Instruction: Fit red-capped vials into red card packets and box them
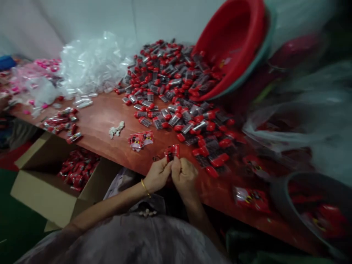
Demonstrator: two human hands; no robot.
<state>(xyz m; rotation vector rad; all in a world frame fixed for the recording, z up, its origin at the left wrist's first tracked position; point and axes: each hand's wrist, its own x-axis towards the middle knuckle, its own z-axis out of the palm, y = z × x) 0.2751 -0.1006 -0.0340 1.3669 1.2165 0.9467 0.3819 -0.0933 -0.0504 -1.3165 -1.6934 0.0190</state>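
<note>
Red packet [172, 151], glossy with a dark patch, is pinched at the fingertips of the left hand [157, 176] and right hand [183, 175], just above the tabletop's [110, 113] near edge. Its long axis runs roughly side to side; blur hides which end leads.

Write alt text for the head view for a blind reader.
The left hand and right hand together hold a small red packet over the edge of a reddish table. Red-capped tubes spill from a tipped red basin; a cardboard box sits below.
</note>
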